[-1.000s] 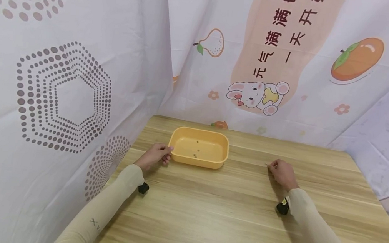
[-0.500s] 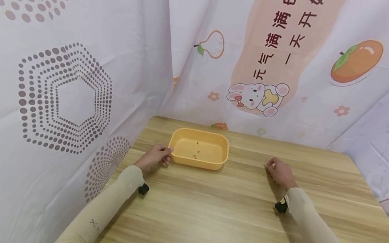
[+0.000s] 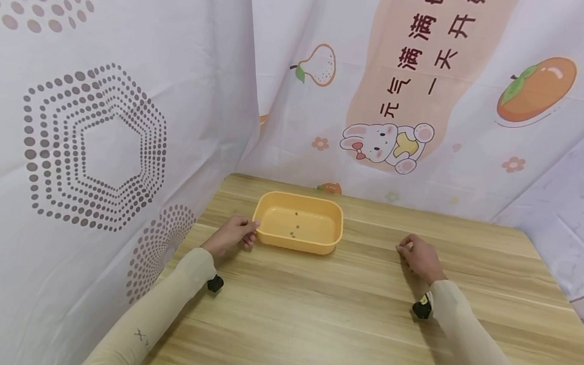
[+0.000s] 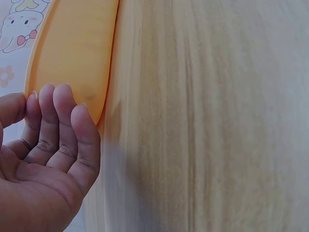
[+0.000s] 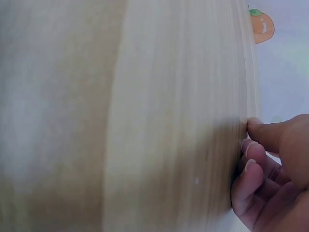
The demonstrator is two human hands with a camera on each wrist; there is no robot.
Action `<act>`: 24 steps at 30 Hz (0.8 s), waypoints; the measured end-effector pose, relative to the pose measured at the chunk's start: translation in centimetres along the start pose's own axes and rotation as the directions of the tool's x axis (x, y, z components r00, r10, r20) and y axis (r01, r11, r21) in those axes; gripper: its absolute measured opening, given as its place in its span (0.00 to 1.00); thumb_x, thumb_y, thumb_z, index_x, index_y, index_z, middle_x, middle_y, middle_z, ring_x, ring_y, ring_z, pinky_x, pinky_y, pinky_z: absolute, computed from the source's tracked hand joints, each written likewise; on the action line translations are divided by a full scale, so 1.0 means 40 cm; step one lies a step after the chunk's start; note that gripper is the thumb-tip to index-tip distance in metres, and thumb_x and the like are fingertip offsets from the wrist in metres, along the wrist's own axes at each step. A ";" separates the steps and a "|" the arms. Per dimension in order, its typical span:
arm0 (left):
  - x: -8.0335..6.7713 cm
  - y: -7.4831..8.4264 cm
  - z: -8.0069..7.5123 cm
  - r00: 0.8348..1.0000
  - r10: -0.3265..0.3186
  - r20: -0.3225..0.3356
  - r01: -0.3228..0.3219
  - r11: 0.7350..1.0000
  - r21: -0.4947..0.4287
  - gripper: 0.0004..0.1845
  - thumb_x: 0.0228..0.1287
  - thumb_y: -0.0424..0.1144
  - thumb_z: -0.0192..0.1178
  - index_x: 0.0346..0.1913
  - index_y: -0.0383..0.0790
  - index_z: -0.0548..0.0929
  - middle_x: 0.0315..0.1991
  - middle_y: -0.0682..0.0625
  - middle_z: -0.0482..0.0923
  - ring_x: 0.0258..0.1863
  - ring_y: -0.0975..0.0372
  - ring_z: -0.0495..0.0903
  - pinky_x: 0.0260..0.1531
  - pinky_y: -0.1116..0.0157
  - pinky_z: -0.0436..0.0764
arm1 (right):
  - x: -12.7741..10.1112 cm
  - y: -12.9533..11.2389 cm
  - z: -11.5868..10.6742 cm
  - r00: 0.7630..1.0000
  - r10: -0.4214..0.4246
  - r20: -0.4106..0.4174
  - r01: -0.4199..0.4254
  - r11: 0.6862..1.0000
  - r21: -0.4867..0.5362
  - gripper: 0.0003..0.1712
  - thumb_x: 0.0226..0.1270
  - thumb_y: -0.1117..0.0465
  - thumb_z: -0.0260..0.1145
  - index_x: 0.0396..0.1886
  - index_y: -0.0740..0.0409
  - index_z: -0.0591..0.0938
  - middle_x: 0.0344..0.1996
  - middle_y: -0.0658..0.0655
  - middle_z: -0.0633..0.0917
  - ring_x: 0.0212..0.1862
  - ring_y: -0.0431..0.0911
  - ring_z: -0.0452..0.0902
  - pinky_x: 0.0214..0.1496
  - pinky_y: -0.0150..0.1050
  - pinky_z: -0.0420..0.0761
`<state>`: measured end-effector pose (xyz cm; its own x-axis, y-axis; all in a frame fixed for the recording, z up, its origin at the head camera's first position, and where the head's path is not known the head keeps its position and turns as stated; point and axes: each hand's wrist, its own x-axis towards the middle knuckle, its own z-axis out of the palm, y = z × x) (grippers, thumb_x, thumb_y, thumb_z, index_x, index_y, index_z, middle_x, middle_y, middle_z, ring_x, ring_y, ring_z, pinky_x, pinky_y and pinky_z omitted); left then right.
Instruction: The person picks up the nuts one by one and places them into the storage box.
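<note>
My left hand [image 3: 234, 235] grips the left rim of a shallow yellow plastic tray [image 3: 297, 244], thumb outside the near corner. In the left wrist view the fingers [image 4: 84, 125] curl up against the tray's wall [image 4: 72, 48]. Several tiny grey-brown pieces [image 3: 297, 227] lie scattered on the tray's floor, too small to name. Right of the tray, my right hand [image 3: 421, 257] is low at the tabletop, thumb and forefinger pinched together on a tiny grey piece that is mostly covered. In the right wrist view the other fingers [image 5: 248, 186] are curled and the piece is hidden.
A wood-grain table [image 3: 301, 316] bears everything. Behind it hangs a white printed curtain [image 3: 286, 124], and a dotted curtain [image 3: 215, 112] runs along the left side. Black wrist cameras [image 3: 215, 283] are strapped to both wrists.
The tiny grey piece lay visible at my right fingertips; the fingertips have shifted slightly left and now cover it. My left hand and the tray have stayed in place.
</note>
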<state>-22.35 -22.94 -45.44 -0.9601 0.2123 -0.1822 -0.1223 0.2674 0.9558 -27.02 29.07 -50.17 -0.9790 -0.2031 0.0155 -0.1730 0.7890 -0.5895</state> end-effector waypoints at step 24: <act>0.039 -0.059 -0.006 0.999 -0.022 -0.048 0.021 1.000 -0.005 0.18 0.81 0.45 0.55 0.41 0.30 0.79 0.35 0.40 0.80 0.30 0.58 0.80 0.33 0.63 0.85 | 0.024 -0.012 0.006 0.998 0.035 0.050 -0.030 0.996 -0.085 0.17 0.81 0.58 0.58 0.31 0.64 0.81 0.22 0.54 0.82 0.22 0.45 0.76 0.24 0.39 0.78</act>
<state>-23.63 -23.44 -47.95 -0.9681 0.1614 -0.1916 -0.1441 0.2668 0.9529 -27.86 28.37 -50.06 -0.9779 -0.2041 -0.0452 -0.1516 0.8413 -0.5188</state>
